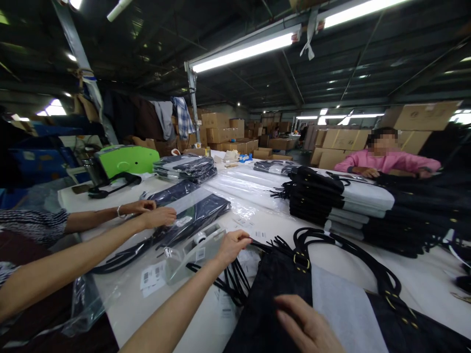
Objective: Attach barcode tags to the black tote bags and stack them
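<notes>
"Status?"

"Black bag [274, 282] is flat on the table [423, 284], right in front of the person, pale sheet [342, 299] across its middle. No plastic on it AFAICT. Far L, a stack in clear plastic [184, 167] looks done; co-worker's hands [162, 216] are at another wrapped one [209, 206]. Far R, the tall pile [316, 196] looks unwrapped. Total left? Can't tell."

"L hand?"

"L hand [232, 246] is out past the bag's near-L edge, arm reaching fwd, palm down. Thumb + index pinch a thin black strap [260, 243], other fingers curled in."

"R hand?"

"R hand [307, 323] is low over the bag's front, fingers loosely bent, thumb apart, no grip visible. Contact w/ the cloth: can't tell."
</notes>
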A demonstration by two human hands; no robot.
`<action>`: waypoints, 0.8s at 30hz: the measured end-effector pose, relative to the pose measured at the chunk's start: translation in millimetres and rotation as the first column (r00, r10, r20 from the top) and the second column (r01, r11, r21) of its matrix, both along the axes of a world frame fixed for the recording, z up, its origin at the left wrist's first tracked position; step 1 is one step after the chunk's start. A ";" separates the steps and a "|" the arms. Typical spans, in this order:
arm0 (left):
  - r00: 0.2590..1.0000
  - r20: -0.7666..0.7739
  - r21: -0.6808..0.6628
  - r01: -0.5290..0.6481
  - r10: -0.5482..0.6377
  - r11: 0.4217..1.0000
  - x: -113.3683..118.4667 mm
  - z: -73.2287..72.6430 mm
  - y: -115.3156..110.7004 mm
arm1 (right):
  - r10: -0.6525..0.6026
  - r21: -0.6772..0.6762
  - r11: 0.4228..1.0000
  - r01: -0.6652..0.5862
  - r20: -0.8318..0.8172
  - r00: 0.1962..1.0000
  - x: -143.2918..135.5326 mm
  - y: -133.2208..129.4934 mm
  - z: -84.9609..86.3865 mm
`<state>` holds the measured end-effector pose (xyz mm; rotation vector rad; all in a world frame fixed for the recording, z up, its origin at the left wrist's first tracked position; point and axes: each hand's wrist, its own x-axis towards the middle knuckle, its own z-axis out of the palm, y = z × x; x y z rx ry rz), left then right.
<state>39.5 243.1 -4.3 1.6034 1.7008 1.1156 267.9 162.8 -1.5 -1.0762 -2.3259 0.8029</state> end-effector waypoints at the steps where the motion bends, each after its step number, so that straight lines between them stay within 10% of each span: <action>1: 0.999 -0.044 0.003 -0.003 0.003 1.000 0.4 -5.8 -2.2 | -0.060 -0.027 0.998 0.059 -0.025 0.998 -6.1 14.4 2.4; 10: 0.871 -0.488 0.058 -0.025 0.050 0.998 21.6 -75.4 -3.3 | -0.283 0.110 0.956 0.273 0.086 0.955 -55.0 109.3 -5.1; 24: 0.869 -0.442 0.399 -0.031 0.221 0.917 30.5 -123.6 7.7 | -0.354 0.254 0.931 0.262 0.458 0.815 -106.3 195.4 -19.5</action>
